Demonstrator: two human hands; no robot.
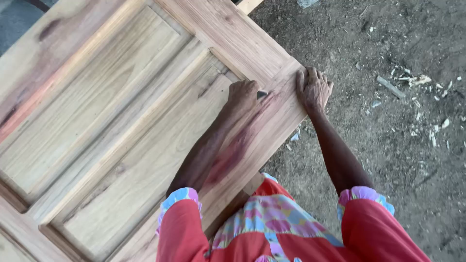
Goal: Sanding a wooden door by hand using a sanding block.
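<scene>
A large unfinished wooden panelled door (111, 111) lies flat and fills the left and middle of the view. My left hand (242, 94) is closed in a fist on the door's frame near its corner, gripping a small dark object (261, 94) whose tip sticks out toward the right. I cannot tell what the object is. My right hand (313, 88) rests palm down on the door's corner edge, fingers curled over the rim. Both arms come out of red sleeves with coloured cuffs.
Bare dirt ground (388, 145) lies to the right of the door, littered with wood chips and scraps (412, 80). A wooden support piece (252, 184) shows under the door's edge near my body.
</scene>
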